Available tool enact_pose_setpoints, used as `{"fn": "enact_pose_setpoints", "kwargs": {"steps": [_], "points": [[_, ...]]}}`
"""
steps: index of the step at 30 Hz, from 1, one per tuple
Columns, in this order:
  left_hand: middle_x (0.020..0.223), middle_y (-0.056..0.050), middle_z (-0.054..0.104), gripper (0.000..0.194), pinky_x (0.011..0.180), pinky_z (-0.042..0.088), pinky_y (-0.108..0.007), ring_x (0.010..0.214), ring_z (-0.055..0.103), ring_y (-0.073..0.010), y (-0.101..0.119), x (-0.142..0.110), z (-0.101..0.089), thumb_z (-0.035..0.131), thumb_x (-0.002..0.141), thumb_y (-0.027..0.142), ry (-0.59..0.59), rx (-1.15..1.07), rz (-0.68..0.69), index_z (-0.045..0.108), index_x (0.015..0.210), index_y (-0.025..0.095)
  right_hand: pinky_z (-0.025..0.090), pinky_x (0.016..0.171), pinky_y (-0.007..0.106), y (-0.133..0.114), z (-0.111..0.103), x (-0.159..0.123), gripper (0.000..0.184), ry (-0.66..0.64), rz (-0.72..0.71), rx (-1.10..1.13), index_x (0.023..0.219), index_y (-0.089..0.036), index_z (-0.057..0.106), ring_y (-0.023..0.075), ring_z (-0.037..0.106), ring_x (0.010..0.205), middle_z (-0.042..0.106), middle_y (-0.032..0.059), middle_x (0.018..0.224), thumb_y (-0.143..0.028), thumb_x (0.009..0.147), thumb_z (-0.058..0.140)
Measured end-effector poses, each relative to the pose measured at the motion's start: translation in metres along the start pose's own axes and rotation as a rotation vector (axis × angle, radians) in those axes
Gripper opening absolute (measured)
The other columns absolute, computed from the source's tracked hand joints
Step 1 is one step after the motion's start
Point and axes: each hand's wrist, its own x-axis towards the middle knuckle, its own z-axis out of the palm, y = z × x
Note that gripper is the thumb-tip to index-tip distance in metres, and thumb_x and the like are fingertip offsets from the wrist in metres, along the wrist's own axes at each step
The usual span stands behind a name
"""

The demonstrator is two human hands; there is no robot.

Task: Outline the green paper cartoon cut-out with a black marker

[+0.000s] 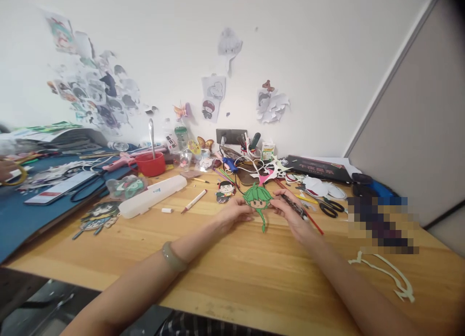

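Green-haired paper figure (257, 199) is between your two hands, held upright just above the wooden table (232, 263), its thin green braid hanging down below the face. Your left hand (234, 214) has thumb and fingers closed on its left edge. Your right hand (289, 216) pinches the opposite edge, and a dark patterned pen (298, 208) lies along that hand; you cannot tell from here whether your fingers grip it too. Just beyond your left hand lies a dark-haired cutout (225, 191), apart from your fingertips.

Among the containers, you have a red bowl (150, 165) to the left with a silvery handle (151, 135) standing up in it; its other contents are hidden. In front of it is a long whitish case (154, 196), and whatever it holds cannot be made out. Beside that case, a clear bag (116, 187) holds a green piece (135, 187). Behind your hands, a pen holder (250, 154) near the wall carries several upright pens (247, 141).
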Motion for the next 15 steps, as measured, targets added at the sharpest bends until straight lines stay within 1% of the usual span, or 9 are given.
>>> {"fn": "enact_pose_setpoints", "kwargs": {"steps": [4,9,12,15], "points": [[0.100,-0.007,0.056,0.022,0.072,0.050,-0.033,0.084,0.057,-0.0162,0.000,0.001,-0.003,0.052,0.088,0.026,-0.024,-0.009,0.023,0.053,0.104,0.011,0.046,0.062,0.026,0.000,0.000,0.001,0.022,-0.005,0.004,-0.021,0.085,-0.024,0.053,0.0133,0.055,0.068,0.057,-0.0020,0.076,-0.034,0.068,0.063],[0.107,-0.008,0.054,0.027,0.076,0.049,-0.037,0.090,0.056,-0.0185,0.003,0.004,-0.010,0.050,0.088,0.029,-0.019,0.020,0.084,0.051,0.110,0.013,0.045,0.064,0.027,-0.001,0.001,-0.001,0.024,-0.017,-0.023,-0.078,0.086,-0.023,0.050,0.0140,0.056,0.070,0.057,-0.0015,0.076,-0.036,0.070,0.062],[0.108,-0.008,0.053,0.029,0.077,0.049,-0.037,0.091,0.056,-0.0190,0.006,0.005,-0.016,0.050,0.089,0.030,0.014,0.106,0.087,0.049,0.113,0.013,0.046,0.063,0.026,-0.004,0.004,-0.006,0.023,-0.040,-0.032,-0.138,0.087,-0.023,0.050,0.0140,0.057,0.071,0.057,-0.0020,0.077,-0.038,0.072,0.059],[0.107,-0.008,0.054,0.028,0.076,0.050,-0.037,0.090,0.056,-0.0186,0.011,0.006,-0.028,0.050,0.089,0.030,0.046,0.281,0.060,0.050,0.111,0.013,0.046,0.061,0.026,-0.009,0.007,-0.011,0.021,-0.125,-0.013,-0.220,0.086,-0.024,0.052,0.0154,0.059,0.071,0.060,-0.0010,0.075,-0.039,0.073,0.058]]}}
